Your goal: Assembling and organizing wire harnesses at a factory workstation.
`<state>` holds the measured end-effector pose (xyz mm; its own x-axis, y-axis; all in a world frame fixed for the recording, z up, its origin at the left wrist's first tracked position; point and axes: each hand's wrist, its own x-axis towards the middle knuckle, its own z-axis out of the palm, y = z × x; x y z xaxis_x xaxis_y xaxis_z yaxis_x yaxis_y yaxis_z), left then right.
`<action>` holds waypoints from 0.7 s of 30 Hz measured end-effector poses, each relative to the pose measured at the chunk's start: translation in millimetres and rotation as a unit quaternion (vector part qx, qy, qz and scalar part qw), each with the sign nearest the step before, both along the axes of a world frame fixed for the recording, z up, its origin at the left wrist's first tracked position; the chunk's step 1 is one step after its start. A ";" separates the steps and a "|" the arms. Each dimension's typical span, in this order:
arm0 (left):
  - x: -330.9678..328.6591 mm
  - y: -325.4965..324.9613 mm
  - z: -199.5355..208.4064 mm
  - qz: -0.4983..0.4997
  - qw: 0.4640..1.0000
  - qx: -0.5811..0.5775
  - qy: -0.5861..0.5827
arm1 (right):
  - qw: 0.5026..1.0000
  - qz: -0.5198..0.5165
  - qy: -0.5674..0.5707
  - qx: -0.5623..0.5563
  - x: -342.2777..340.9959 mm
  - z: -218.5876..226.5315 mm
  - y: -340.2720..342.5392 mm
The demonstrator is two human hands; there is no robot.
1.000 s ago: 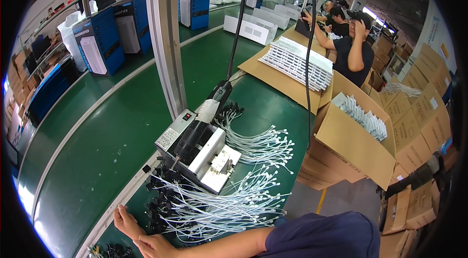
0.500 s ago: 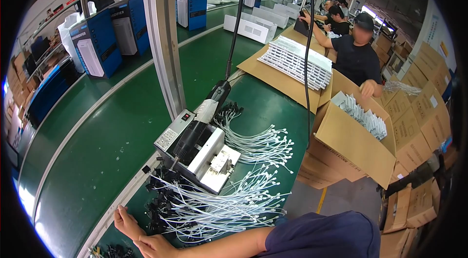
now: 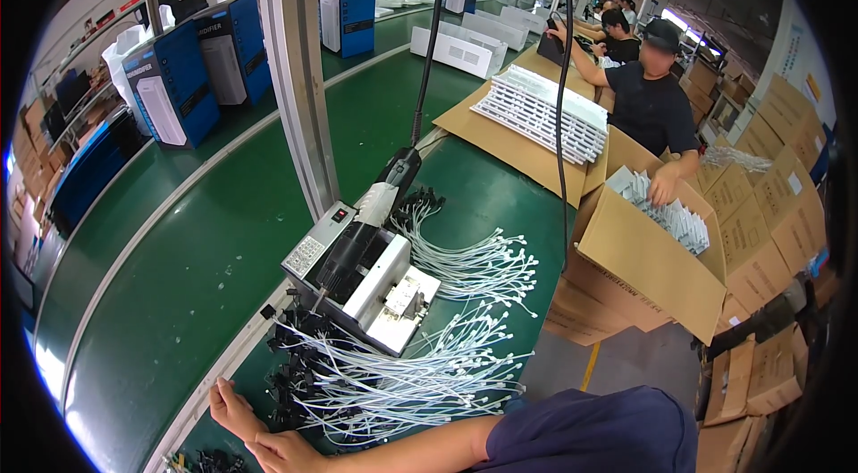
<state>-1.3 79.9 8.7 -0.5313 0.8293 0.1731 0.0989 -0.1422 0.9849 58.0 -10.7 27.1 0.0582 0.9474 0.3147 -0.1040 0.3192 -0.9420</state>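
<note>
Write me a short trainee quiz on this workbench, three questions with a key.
1. True or false: neither hand grips the electric screwdriver.
2. The right hand is nearest to: A) the open carton; B) the left hand; C) the electric screwdriver.
3. Fill in: the left ends of the nearer white cable bundle carry ____ connectors.

Key: 1. True. 2. B. 3. Black.

A loose, short navy-blue fabric sleeve [image 3: 590, 433] covers the upper part of the right arm, its plain cloth softly creased and rounded toward the outer edge. Beyond its hem, the smooth, tapering right forearm [image 3: 411, 449] is bare, as are the right hand [image 3: 284, 452] and the left hand [image 3: 232, 410].
</note>
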 end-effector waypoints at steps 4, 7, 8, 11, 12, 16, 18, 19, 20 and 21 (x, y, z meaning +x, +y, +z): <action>-0.5 0.0 0.1 0.001 1.000 -0.009 0.004 | 1.000 0.001 0.001 0.001 0.3 0.4 -0.1; 0.5 -0.7 2.7 -0.001 1.000 -0.013 0.007 | 1.000 0.000 -0.002 0.000 0.0 0.4 -0.1; -0.4 -0.3 1.6 -0.002 1.000 -0.012 0.007 | 1.000 -0.003 -0.004 0.001 0.1 0.8 -0.1; -2.4 0.2 -0.3 -0.006 1.000 -0.020 0.005 | 1.000 0.000 0.004 0.000 0.3 2.0 -0.4; -1.0 -0.8 2.1 -0.005 1.000 -0.021 0.001 | 1.000 -0.001 0.004 0.000 0.2 2.1 -0.4; -1.6 -0.1 0.2 0.004 1.000 -0.013 0.001 | 1.000 -0.009 0.007 0.005 -1.6 -0.2 -0.9; -2.3 0.0 -0.4 0.000 1.000 -0.011 0.001 | 1.000 -0.012 0.005 0.008 -2.5 -1.9 -0.7; -2.6 -0.1 -0.6 -0.004 1.000 -0.008 0.000 | 1.000 -0.012 0.004 0.008 -2.9 -2.4 -0.7; -2.6 0.2 -0.7 -0.004 1.000 -0.008 0.001 | 1.000 -0.012 0.002 0.008 -3.0 -2.5 -0.6; -2.6 0.3 -0.8 -0.002 1.000 -0.007 0.000 | 1.000 -0.011 0.003 0.008 -2.9 -2.3 -0.7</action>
<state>-3.9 80.2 7.9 -0.5273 0.8341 0.1617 0.0992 -0.1286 0.9867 55.0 -11.4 24.8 0.0818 0.9407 0.3292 -0.1026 0.3365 -0.9361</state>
